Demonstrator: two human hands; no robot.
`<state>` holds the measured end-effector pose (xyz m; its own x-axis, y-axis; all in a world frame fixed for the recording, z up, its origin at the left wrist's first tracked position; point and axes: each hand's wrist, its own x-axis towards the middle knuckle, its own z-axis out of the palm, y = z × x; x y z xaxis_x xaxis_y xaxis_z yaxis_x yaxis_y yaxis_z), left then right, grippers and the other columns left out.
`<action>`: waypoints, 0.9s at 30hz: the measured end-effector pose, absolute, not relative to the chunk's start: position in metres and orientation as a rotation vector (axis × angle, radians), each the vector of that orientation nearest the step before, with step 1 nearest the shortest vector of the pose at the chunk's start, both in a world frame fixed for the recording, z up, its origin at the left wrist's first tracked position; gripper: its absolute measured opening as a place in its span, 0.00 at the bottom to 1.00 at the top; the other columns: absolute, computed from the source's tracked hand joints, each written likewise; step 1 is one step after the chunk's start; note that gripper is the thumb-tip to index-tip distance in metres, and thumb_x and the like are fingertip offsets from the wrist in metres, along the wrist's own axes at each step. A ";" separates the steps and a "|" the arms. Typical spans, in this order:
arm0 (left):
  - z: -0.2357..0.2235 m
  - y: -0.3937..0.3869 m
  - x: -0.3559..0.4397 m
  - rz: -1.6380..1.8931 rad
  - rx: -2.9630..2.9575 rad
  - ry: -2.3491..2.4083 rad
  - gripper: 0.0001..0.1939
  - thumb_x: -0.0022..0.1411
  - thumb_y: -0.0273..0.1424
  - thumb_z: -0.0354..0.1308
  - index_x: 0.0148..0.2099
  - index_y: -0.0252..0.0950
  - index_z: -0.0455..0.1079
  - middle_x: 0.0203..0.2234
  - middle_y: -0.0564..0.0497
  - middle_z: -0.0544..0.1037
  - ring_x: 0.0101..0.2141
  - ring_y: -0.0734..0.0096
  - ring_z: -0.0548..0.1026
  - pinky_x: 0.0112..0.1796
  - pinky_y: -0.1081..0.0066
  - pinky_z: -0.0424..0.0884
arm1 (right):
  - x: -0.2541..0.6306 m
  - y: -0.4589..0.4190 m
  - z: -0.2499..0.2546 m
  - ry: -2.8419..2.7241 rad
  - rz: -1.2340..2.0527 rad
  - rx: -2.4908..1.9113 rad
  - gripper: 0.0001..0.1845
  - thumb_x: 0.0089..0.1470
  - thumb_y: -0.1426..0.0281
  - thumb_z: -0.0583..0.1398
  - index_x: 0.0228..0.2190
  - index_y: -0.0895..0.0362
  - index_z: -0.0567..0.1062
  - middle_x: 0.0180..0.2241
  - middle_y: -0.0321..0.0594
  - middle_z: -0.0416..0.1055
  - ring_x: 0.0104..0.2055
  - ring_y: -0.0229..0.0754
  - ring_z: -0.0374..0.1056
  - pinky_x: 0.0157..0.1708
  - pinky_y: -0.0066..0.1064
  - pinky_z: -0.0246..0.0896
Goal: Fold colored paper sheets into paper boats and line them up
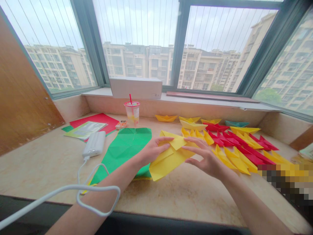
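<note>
A partly folded sheet of yellow paper is held up over the counter, tilted, with a smaller folded flap near its top. My left hand pinches its left side, thumb and fingers closed on the paper. On the right side, my right hand has its fingertips on the upper edge, with the thumb lower and apart from the fingers. Creased green paper lies flat behind my left hand, with a yellow edge showing from under it.
Folded paper boats in yellow, red and teal cover the right side. A lidded drink cup stands at the back. Left are a white power bank, its cable crossing my left forearm, and red paper.
</note>
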<state>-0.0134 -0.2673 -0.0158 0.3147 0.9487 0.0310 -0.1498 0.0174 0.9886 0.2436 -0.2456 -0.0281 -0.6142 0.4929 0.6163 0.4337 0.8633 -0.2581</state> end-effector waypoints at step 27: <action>-0.016 -0.269 -0.014 0.870 1.360 0.938 0.29 0.55 0.37 0.68 0.58 0.36 0.72 0.44 0.43 0.81 0.37 0.65 0.80 0.38 0.70 0.74 | 0.228 -0.266 -0.017 -2.421 -0.311 -0.449 0.12 0.62 0.75 0.57 0.45 0.53 0.75 0.48 0.40 0.78 0.51 0.43 0.72 0.63 0.50 0.47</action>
<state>-0.0141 -0.2690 -0.0159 0.3934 0.9184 -0.0417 0.0265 0.0340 0.9991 0.2281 -0.2665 -0.0169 -0.7314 0.2388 0.6388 0.3925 0.9134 0.1079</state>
